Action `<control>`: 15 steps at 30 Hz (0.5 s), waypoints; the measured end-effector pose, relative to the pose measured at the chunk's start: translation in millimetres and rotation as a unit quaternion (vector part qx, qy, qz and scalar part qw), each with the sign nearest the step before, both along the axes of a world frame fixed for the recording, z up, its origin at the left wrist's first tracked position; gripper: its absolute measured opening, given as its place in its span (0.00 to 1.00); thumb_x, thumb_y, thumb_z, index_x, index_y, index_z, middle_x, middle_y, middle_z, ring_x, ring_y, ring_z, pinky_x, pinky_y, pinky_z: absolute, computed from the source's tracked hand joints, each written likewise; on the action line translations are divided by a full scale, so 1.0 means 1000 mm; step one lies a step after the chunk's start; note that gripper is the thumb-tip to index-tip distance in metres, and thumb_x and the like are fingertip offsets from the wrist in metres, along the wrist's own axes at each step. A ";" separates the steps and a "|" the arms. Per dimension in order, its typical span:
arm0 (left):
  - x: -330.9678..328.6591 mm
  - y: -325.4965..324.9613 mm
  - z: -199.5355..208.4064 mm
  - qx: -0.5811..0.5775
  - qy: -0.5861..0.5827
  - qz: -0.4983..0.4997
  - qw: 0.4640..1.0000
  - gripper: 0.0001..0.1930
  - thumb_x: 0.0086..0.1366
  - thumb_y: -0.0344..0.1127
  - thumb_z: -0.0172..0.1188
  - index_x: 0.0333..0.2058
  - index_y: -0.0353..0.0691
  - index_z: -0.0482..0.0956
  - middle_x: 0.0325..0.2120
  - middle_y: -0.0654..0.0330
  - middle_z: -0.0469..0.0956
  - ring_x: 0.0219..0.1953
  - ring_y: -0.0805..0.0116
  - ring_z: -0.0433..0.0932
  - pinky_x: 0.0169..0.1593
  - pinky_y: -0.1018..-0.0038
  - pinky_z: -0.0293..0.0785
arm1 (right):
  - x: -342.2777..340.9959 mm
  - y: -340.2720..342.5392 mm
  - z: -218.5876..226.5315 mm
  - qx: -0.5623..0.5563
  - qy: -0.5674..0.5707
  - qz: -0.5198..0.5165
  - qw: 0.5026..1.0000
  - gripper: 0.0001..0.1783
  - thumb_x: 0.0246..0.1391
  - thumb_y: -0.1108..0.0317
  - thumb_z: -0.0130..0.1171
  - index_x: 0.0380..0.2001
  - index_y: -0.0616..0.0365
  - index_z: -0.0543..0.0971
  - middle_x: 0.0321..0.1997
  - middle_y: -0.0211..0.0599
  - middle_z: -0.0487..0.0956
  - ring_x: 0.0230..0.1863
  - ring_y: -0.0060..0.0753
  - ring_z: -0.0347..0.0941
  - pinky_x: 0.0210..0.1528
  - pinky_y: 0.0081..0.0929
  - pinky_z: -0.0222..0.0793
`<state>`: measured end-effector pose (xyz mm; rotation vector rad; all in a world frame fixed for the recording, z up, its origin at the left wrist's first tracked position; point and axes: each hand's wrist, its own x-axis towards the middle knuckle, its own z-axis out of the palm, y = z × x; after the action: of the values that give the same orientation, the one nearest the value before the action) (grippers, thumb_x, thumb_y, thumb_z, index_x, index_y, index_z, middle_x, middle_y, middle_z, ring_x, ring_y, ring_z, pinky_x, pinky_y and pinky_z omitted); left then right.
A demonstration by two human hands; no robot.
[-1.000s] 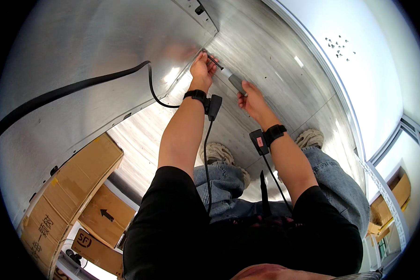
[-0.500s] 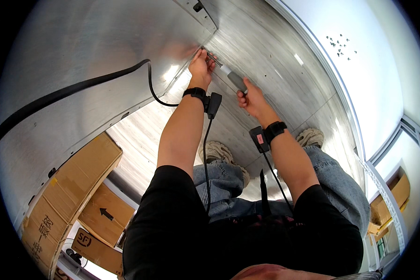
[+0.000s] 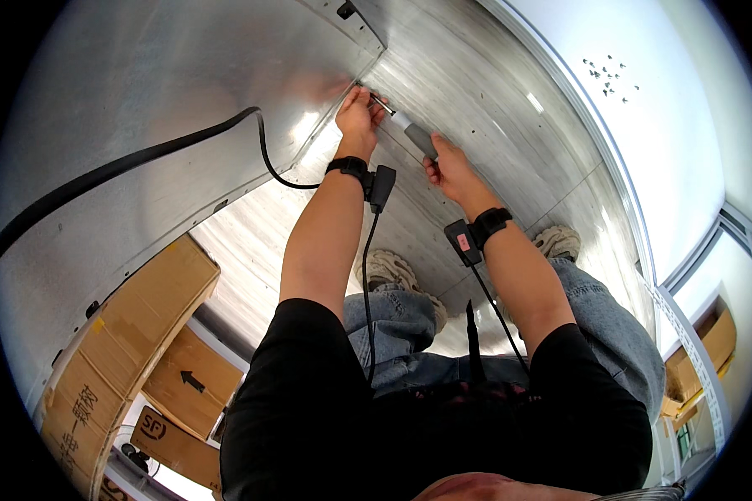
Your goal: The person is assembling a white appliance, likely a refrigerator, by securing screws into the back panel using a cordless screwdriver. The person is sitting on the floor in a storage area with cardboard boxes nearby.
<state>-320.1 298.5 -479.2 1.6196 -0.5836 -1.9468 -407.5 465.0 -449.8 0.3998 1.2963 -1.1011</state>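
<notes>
My right hand (image 3: 454, 173) is closed round the rear end of a grey-handled screwdriver (image 3: 418, 138). Its thin metal shaft slants up and left to the lower edge of a big metal panel (image 3: 192, 92). At that edge my left hand (image 3: 357, 125) has its fingers pinched together beside the screwdriver's tip. What those fingers grip is hidden, and so is the very tip. Each wrist wears a black strap with a small black box and a cable.
A thick black cable (image 3: 134, 159) loops across the panel. Cardboard boxes (image 3: 134, 309) stand at the lower left. Several small dark screws (image 3: 607, 79) lie on a white surface (image 3: 660, 125) at the right. Grey wood-look flooring (image 3: 510, 108) lies beneath my hands, and my shoes rest on it.
The screwdriver and my right hand have shifted slightly up and left. My left hand stays at the panel edge, nearly still.
</notes>
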 end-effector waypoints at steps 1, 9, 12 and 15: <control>0.000 0.000 -0.001 0.003 -0.021 -0.010 1.000 0.12 0.64 0.35 0.55 0.46 0.45 0.68 0.29 0.63 0.76 0.27 0.69 0.78 0.26 0.78 0.74 | 0.000 0.000 0.000 -0.006 0.038 0.018 0.999 0.21 0.61 0.51 0.47 0.46 0.57 0.66 0.21 0.32 0.68 0.16 0.20 0.59 0.17 0.22 0.57; -0.009 -0.003 0.005 -0.013 -0.071 -0.004 0.997 0.09 0.62 0.29 0.56 0.39 0.41 0.66 0.28 0.58 0.77 0.27 0.66 0.79 0.25 0.75 0.76 | 0.010 0.002 -0.012 -0.082 0.211 0.049 0.973 0.24 0.57 0.59 0.55 0.53 0.57 0.64 0.29 0.38 0.72 0.19 0.26 0.67 0.22 0.26 0.67; -0.008 -0.005 0.002 -0.015 -0.061 -0.011 0.998 0.09 0.63 0.27 0.54 0.40 0.40 0.64 0.30 0.55 0.77 0.28 0.63 0.80 0.28 0.72 0.78 | -0.007 0.003 0.005 -0.053 -0.069 -0.014 0.996 0.22 0.55 0.65 0.58 0.50 0.61 0.65 0.31 0.37 0.72 0.24 0.25 0.68 0.25 0.24 0.67; -0.005 -0.006 0.002 -0.023 -0.043 -0.021 0.999 0.11 0.63 0.26 0.54 0.41 0.40 0.63 0.31 0.55 0.77 0.27 0.63 0.80 0.30 0.71 0.79 | -0.010 0.005 -0.001 -0.062 -0.056 0.027 0.996 0.24 0.51 0.71 0.61 0.50 0.62 0.66 0.34 0.38 0.73 0.26 0.26 0.70 0.26 0.25 0.69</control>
<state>-324.8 292.1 -477.2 1.6810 -0.6963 -1.8871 -417.0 470.1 -450.3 0.3276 1.1290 -1.0924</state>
